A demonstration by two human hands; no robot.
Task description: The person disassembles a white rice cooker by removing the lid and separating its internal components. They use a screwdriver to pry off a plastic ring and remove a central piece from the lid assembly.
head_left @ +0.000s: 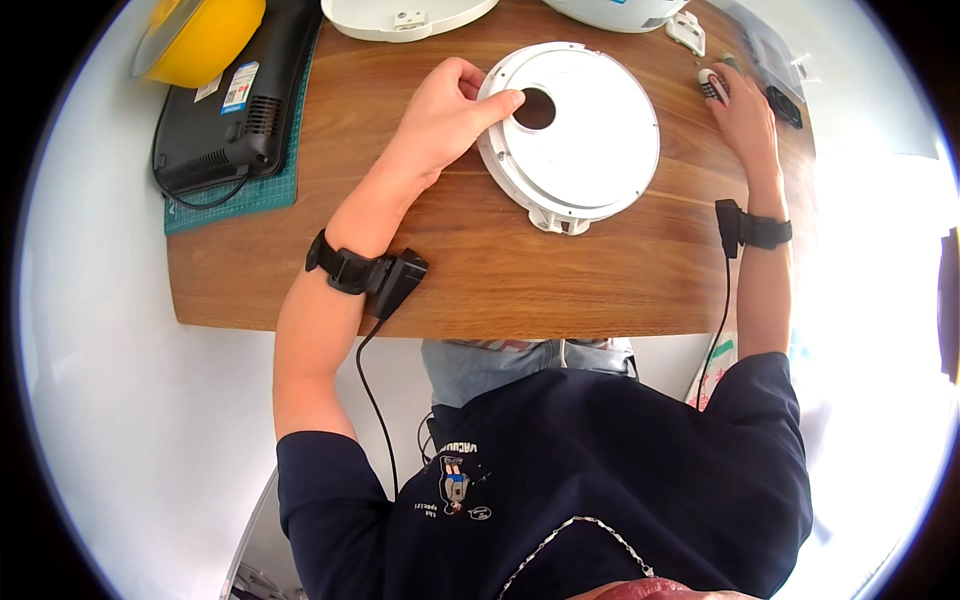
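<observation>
**Inspector:** Report the far left of the brown wooden table (480,270).

**Assistant:** A yellow plastic bowl-shaped shell (200,35) sits at the upper left corner, resting on a black boxy device (235,105) with a cable. That device lies on a green cutting mat (235,195).

**Inspector:** The left hand?

**Assistant:** The left hand (440,120) rests on the left rim of the white round plastic disc with a dark centre hole (575,130). Its fingers (500,100) are curled over the rim, one fingertip reaching to just beside the hole. A black strap-on sensor with a cable (375,275) is on that wrist.

**Inspector:** Position of the disc?

**Assistant:** Flat on the table, upper centre, between the two hands. Above it, two white rounded housings (405,17) are cut by the picture's edge.

**Inspector:** The right side?

**Assistant:** The right hand (745,115) lies near the table's right edge, well apart from the disc. Its fingers touch a small red-and-white part (708,82); whether they grip it, I cannot tell. A small white clip-like piece (687,30) sits just above.
</observation>
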